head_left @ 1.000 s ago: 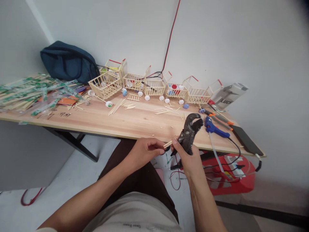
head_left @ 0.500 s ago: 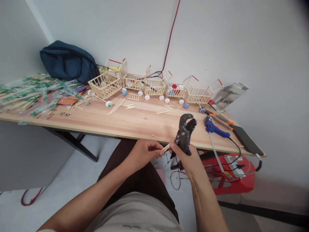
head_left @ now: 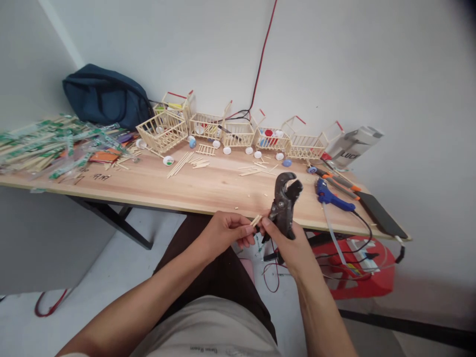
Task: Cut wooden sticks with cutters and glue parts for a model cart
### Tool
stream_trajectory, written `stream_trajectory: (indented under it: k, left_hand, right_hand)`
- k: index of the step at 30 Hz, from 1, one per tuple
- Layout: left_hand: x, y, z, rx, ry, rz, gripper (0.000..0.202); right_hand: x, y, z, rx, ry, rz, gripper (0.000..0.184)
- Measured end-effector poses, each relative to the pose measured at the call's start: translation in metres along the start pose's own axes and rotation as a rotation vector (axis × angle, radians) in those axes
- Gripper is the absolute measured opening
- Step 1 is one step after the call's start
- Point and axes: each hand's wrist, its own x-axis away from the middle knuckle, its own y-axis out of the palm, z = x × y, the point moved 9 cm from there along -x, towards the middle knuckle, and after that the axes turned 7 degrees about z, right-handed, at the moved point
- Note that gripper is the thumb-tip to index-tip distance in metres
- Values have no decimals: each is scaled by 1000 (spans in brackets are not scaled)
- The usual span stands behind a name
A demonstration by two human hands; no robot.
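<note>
Short pale wooden sticks (head_left: pixel 256 221): between the two hands, by the table's near edge; lower ends hidden, exact count unclear.
Left hand (head_left: pixel 232 232): thumb and fingertips together, clamped on the sticks.
Right hand (head_left: pixel 285 234): wrapped around the handles of a black hook-jawed hand cutter (head_left: pixel 283 208), thumb tip close to the sticks; other fingers mostly hidden.
Cutter jaws: apart, pointing up over the tabletop.
Pale wood-grain table (head_left: pixel 211 186): near edge passes just behind the hands; open surface beyond, with stick crumbs.
Back edge: row of wooden-stick carts with red handle bars (head_left: pixel 305 148).
Right side: blue glue gun (head_left: pixel 336 201) near the cutter, its cord trailing over the edge.
Far left: green-and-clear wrapped stick pile (head_left: pixel 35 144), cut off by the picture's border.
Underneath: red plastic object (head_left: pixel 383 270), partly hidden.
</note>
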Motion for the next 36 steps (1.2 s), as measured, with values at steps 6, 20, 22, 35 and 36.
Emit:
stream_trajectory:
  k: [6,20,22,35,36]
  left_hand:
    - [2,-3,11,32,23,-16,32]
    - [26,-8,69,-910,559,307,22]
    - [29,-1,70,-1062,632,320,23]
    - [41,19,69,-1439,760,237,17]
    - [42,21,70,-1442,759,228,19]
  right_hand:
    - [0,-8,-3,20,44,-73,36]
    - [33,-9,3,241,122,-337,49]
    - [33,-8,3,231,107,-331,48]
    - [33,-1,-3,313,15,-346,43]
    - [33,-2,-6,332,-5,-335,42]
